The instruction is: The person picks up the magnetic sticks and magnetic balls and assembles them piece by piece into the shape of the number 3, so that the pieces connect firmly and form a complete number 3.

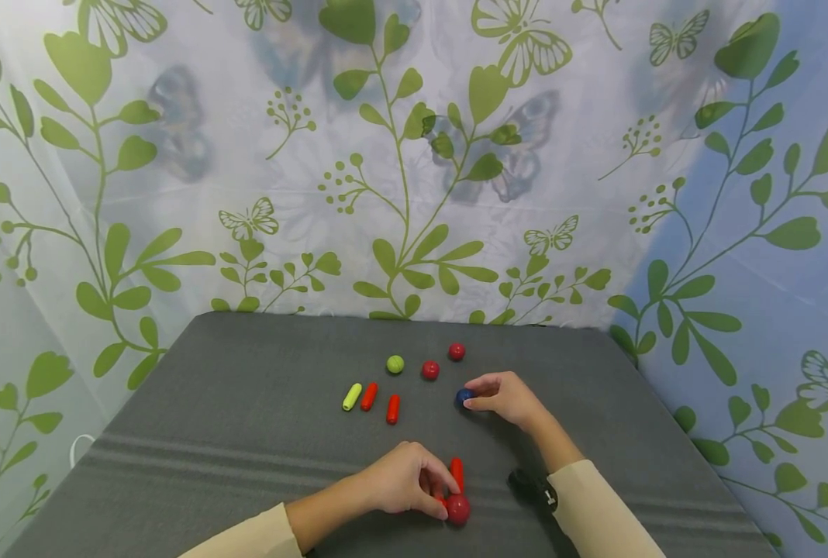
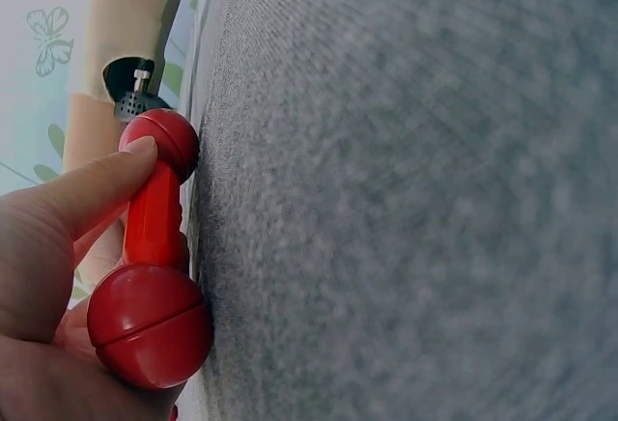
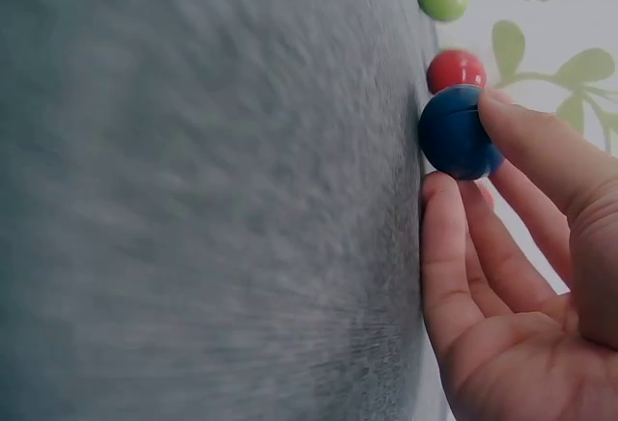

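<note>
My left hand (image 1: 410,479) grips a red ball-and-stick piece near the table's front. In the head view a red ball (image 1: 458,510) shows at its fingertips, with a red stick (image 1: 457,471) beyond it. The left wrist view shows a red stick (image 2: 154,216) between a far red ball (image 2: 162,136) and a nearer red ball (image 2: 150,326); the thumb touches the far one. Farther out, my right hand (image 1: 508,399) pinches a blue ball (image 3: 458,133) between thumb and fingers, at the table surface. Its fingers partly cover that ball in the head view.
On the grey table (image 1: 246,387) lie a yellow-green stick (image 1: 352,397), a red stick (image 1: 369,396) and another red stick (image 1: 393,409). Behind them are a green ball (image 1: 395,364) and two red balls (image 1: 430,370). A patterned curtain (image 1: 414,155) hangs at the back.
</note>
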{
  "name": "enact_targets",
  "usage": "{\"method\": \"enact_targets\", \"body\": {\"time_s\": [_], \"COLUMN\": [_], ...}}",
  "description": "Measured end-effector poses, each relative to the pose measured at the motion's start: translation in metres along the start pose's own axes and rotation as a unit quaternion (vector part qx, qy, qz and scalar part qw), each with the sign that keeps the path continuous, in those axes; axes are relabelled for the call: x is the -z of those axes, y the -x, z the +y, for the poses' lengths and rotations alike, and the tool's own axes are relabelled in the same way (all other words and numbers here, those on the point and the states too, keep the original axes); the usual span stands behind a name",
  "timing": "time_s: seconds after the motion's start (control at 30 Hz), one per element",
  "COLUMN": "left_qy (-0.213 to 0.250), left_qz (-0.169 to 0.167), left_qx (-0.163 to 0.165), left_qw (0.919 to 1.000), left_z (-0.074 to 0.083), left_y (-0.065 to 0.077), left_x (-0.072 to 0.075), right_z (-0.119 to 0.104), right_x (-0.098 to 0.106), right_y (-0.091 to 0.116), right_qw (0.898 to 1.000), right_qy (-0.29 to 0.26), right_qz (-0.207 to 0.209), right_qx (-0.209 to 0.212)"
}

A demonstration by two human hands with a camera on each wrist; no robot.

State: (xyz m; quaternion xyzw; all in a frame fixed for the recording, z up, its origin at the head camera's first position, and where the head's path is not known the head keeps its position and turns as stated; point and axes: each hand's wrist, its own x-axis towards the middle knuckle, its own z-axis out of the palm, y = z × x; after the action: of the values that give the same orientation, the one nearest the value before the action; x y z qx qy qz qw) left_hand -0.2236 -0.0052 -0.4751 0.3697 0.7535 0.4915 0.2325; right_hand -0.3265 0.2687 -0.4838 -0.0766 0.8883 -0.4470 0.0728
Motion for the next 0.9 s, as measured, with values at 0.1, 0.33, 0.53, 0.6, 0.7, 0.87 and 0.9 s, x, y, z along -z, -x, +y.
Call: {"method": "enact_targets", "body": {"time_s": [0.1,0.33,0.53,0.6,0.7,0.87,0.9], "left_qy": [-0.005,0.000,-0.002,-0.003,-0.004,-0.005,-0.005], "left_qz": [0.001,0.002,0.002,0.003,0.004,0.002,0.001], "left_qx": [-0.001,-0.003,-0.002,-0.003,-0.002,-0.002,-0.002], "left_qw": [1.0000,1.0000,1.0000,1.0000,1.0000,1.0000,1.0000], "left_z": [0.000,0.000,0.001,0.002,0.003,0.002,0.001], "left_y": [0.000,0.001,0.001,0.001,0.001,0.001,0.001], "left_x": [0.000,-0.001,-0.001,-0.001,-0.001,-0.001,0.000], "right_z": [-0.002,-0.007,-0.012,-0.013,-0.014,-0.017,-0.017], "right_x": [-0.003,-0.007,-0.009,-0.010,-0.011,-0.014,-0.015], "right_y": [0.007,0.021,0.033,0.036,0.041,0.048,0.049], "right_qw": [1.000,0.999,0.999,0.998,0.998,0.996,0.996], "right_qy": [-0.002,-0.013,-0.010,-0.016,-0.024,-0.039,-0.041], "right_qz": [-0.011,-0.030,-0.048,-0.055,-0.063,-0.074,-0.076], "right_qx": [-0.004,0.004,0.000,0.001,0.010,0.018,0.018]}}
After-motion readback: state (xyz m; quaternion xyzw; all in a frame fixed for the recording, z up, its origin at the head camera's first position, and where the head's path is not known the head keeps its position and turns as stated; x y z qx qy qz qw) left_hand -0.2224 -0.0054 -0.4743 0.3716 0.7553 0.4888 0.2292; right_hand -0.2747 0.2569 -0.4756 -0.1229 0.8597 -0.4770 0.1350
